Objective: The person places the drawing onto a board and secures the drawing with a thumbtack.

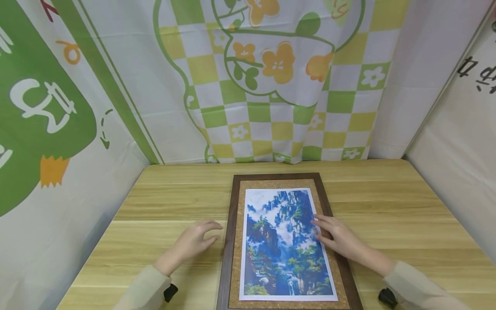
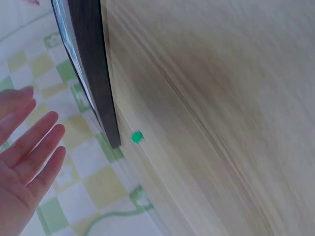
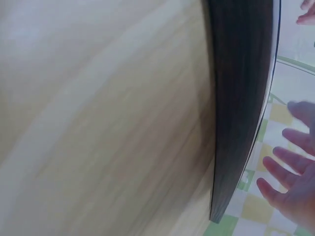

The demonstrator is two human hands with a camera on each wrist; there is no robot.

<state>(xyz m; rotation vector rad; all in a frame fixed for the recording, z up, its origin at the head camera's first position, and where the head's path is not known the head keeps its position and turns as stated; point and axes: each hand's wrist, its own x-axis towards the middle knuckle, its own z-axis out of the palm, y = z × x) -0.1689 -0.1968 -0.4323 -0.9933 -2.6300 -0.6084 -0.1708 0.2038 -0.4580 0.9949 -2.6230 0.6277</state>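
A printed mountain landscape picture (image 1: 286, 245) lies on a cork board (image 1: 242, 193) with a dark brown wooden frame (image 1: 228, 241). My left hand (image 1: 195, 241) is just left of the frame, its fingers loosely bent and holding nothing. Over the right edge of the picture and the frame is my right hand (image 1: 339, 237), fingers spread. The head view leaves unclear whether its fingertips touch the paper. In the left wrist view, a small round green object (image 2: 137, 137) sits on the table beside the frame's side; its kind is hard to tell.
The framed board lies on a light wood-grain table (image 1: 174, 193). Behind the table hangs a green and yellow checked curtain (image 1: 259, 112) with flowers. Printed fabric panels (image 1: 42, 107) flank both sides. Each sleeve has a dark device at the wrist, such as the left one (image 1: 170, 292).
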